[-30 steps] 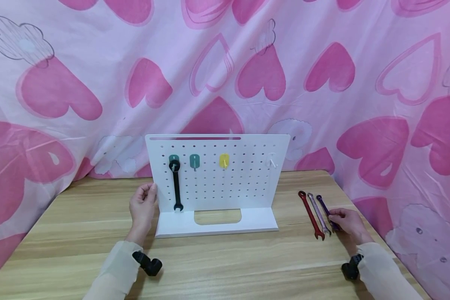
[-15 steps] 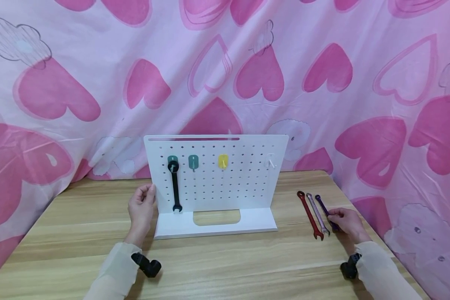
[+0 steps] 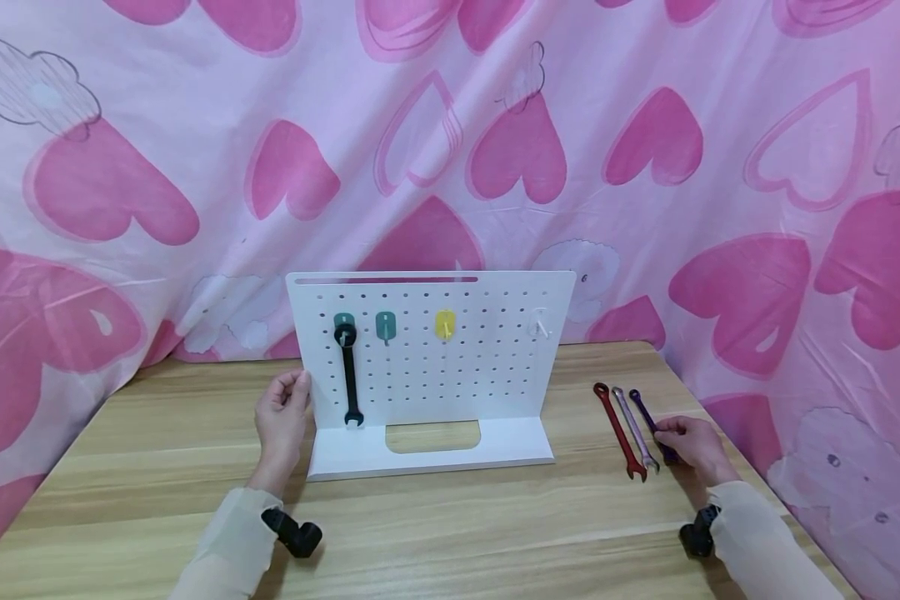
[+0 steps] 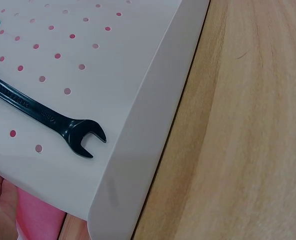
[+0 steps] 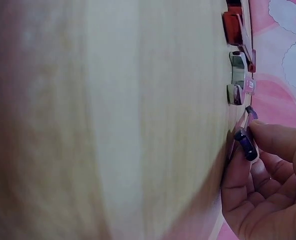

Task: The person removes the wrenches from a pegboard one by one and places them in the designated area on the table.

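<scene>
The right hand [image 3: 692, 443] pinches the purple wrench [image 3: 644, 410], between three and four o'clock from the board [image 3: 416, 375], whose nine-o'clock edge the left hand [image 3: 282, 417] grips. Seemingly pick-up; next calls for lifting clear of the silver wrench [image 3: 634, 429].

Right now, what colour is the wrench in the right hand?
The wrench is dark purple, seen best in the head view.

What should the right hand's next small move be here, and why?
Probably the right hand should lift the purple wrench up and away from the silver wrench beside it. Its thumb and fingers pinch that wrench, while the board has a black wrench on one hook and bare hooks, such as the yellow hook.
</scene>
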Motion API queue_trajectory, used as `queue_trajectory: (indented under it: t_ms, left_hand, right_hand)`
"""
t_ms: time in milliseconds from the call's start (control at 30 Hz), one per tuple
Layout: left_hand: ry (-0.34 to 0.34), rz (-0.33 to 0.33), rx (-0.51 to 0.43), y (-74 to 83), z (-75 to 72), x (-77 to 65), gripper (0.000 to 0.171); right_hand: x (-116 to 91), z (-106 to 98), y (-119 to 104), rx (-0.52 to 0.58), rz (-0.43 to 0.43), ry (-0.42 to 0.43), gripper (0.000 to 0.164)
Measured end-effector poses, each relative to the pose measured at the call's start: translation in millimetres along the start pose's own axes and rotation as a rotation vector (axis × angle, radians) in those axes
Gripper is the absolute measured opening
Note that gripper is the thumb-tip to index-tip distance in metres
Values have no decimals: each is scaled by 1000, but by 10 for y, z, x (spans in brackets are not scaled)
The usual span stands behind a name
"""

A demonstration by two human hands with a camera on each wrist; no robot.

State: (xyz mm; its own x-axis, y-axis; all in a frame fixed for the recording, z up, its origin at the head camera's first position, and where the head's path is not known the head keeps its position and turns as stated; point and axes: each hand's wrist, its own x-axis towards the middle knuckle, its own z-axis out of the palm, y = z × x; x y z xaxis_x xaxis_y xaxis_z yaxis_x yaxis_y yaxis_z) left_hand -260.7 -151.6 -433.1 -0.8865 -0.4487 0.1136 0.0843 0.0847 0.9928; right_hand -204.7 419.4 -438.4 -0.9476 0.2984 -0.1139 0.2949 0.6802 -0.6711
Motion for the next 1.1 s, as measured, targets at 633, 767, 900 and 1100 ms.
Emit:
queue_trajectory:
  t_ms: [633,767,900,1100]
  left_hand:
    - [-6,27,-10,-386,4,229,44]
    - [16,42,12,-517,17,300,46]
    - [30,40,14,-596,25,345,47]
    - [39,26,26,-605,37,340,47]
  right_hand:
    - [2,12,-19,8,26,-3,23]
    - [-7,16,-38,0,25,-4,23]
    - [-8,21,-55,-19,18,-1,23]
    - [6,13,-57,-38,14,3,21]
